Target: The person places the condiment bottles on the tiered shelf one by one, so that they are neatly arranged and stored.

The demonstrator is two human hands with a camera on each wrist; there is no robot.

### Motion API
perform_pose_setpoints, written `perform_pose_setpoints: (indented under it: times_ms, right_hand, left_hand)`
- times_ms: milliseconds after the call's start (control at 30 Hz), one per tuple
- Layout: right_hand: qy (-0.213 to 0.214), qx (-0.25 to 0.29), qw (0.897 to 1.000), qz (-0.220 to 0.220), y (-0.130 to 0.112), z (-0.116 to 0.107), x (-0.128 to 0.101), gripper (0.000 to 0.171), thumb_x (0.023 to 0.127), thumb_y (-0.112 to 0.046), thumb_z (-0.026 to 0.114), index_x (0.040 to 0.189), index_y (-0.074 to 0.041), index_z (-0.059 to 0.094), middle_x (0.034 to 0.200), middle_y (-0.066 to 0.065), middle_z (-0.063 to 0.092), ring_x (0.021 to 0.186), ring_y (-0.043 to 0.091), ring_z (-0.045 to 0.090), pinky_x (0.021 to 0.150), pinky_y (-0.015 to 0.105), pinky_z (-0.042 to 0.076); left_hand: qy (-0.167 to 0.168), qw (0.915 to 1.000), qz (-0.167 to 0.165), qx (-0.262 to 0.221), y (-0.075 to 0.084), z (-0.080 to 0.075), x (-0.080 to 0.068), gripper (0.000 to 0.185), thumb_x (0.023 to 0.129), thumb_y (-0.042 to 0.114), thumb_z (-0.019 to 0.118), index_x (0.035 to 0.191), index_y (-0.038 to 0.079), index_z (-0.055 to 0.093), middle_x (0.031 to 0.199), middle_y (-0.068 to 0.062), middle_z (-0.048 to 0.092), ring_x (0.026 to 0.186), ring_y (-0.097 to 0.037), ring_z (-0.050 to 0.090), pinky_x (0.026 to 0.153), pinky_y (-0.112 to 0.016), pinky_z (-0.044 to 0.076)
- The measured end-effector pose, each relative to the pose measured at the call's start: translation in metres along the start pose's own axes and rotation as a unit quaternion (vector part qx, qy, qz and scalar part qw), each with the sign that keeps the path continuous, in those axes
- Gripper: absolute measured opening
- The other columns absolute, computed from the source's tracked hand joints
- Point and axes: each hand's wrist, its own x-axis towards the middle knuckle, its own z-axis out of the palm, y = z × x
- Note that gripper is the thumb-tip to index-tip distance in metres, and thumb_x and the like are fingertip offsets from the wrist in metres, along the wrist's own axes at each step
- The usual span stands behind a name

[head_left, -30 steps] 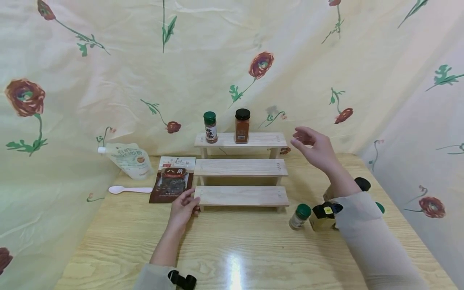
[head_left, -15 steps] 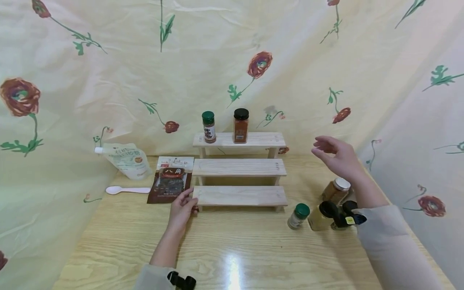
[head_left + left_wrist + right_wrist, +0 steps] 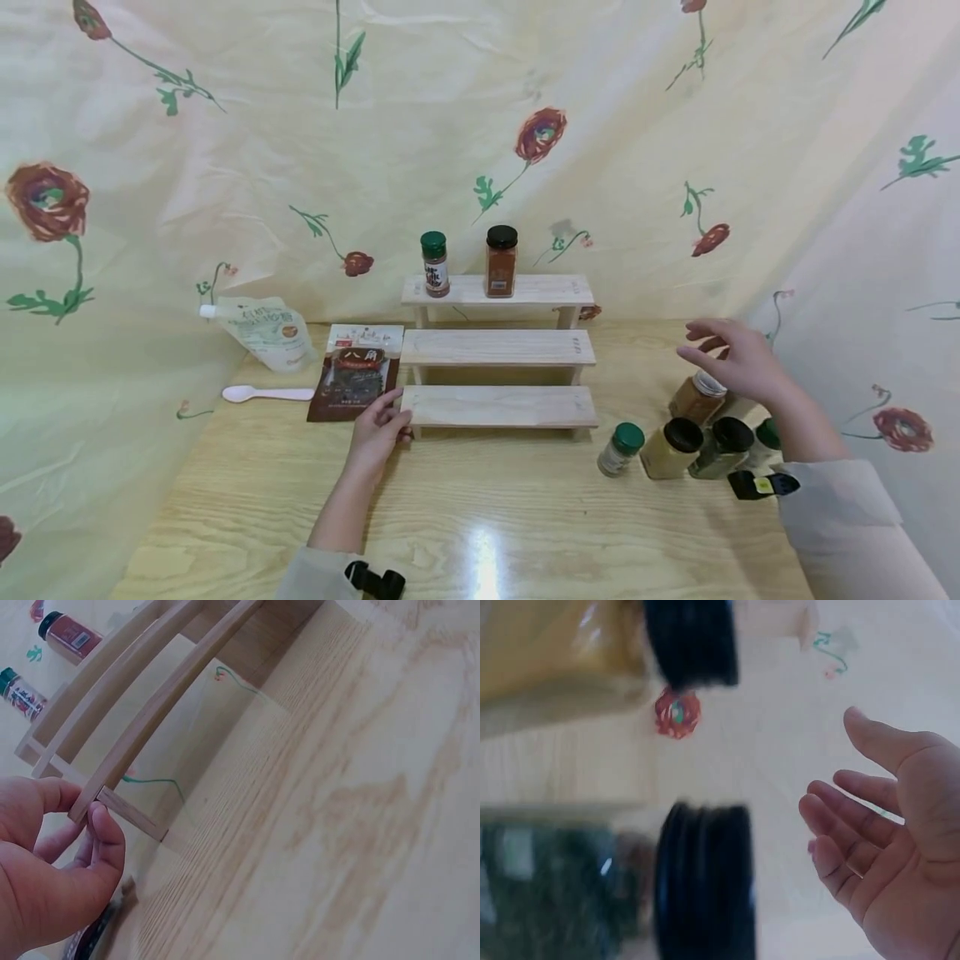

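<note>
A three-tier wooden rack (image 3: 498, 407) stands mid-table. My left hand (image 3: 378, 433) holds the left end of its lowest step; in the left wrist view, that hand (image 3: 64, 862) has thumb and fingers around the board's corner. On the top step are a green-capped spice bottle (image 3: 436, 265) and a black-capped jar of orange-red powder (image 3: 501, 262). My right hand (image 3: 738, 358) hovers above the jars at the right, holding nothing. Beneath it are a silver-lidded brown jar (image 3: 696, 398), a black-lidded yellow jar (image 3: 670, 450) and a black-lidded dark green jar (image 3: 720, 450).
A small green-capped bottle (image 3: 621, 450) stands right of the rack, another green-capped bottle (image 3: 767, 442) by my right wrist. Left of the rack lie a brown spice packet (image 3: 357, 371) and a pale spoon (image 3: 267, 393); a white-capped pouch (image 3: 262, 332) leans against the floral cloth (image 3: 420, 150).
My right hand has moved right and down, from beside the top step to over the jars, uncovering several of them. The left hand stays on the rack.
</note>
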Motion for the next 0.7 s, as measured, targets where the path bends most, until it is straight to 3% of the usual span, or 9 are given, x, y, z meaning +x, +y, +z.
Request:
perform_pose_setpoints:
  times_ms: [167,333,500,700]
  right_hand:
    - [-0.019,-0.004,1.000,0.021,0.010,-0.001,-0.012,0.049,0.098,-0.023,0.070,0.132,0.010,0.058,0.117,0.030,0.064,0.092,0.040,0.065,0.063,0.027,0.052]
    - [-0.047,-0.024,0.998,0.032,0.018,-0.002,-0.020,0.050,0.097,-0.023,0.071,0.131,0.011,0.057,0.114,0.030,0.066,0.081,0.028,0.065,0.058,0.029,0.051]
    - [-0.086,-0.042,0.994,0.047,0.024,0.000,-0.024,0.055,0.098,-0.028,0.070,0.133,0.012,0.056,0.116,0.029,0.066,0.081,0.025,0.065,0.059,0.031,0.051]
    - [-0.092,-0.036,0.994,0.049,0.027,0.001,-0.026,0.058,0.092,-0.026,0.078,0.130,0.012,0.058,0.114,0.028,0.065,0.079,0.023,0.064,0.058,0.029,0.051]
  left_hand:
    - [-0.003,1.0000,-0.001,0.000,-0.002,0.000,-0.002,0.048,0.097,-0.003,0.063,0.143,0.002,0.054,0.085,-0.004,0.059,0.069,-0.013,0.060,0.059,-0.020,0.054]
    - [-0.008,0.9999,0.008,-0.006,-0.001,-0.001,-0.004,0.047,0.097,-0.003,0.063,0.143,-0.001,0.052,0.085,-0.004,0.059,0.068,-0.012,0.060,0.059,-0.020,0.054]
    - [-0.010,0.9999,0.007,-0.010,-0.001,-0.001,-0.004,0.047,0.097,-0.002,0.063,0.143,-0.001,0.052,0.084,-0.004,0.058,0.068,-0.012,0.060,0.059,-0.020,0.054]
    - [-0.013,0.9998,0.006,-0.011,-0.001,-0.001,-0.003,0.048,0.097,-0.003,0.063,0.143,0.000,0.052,0.084,-0.003,0.058,0.068,-0.013,0.060,0.059,-0.020,0.054]
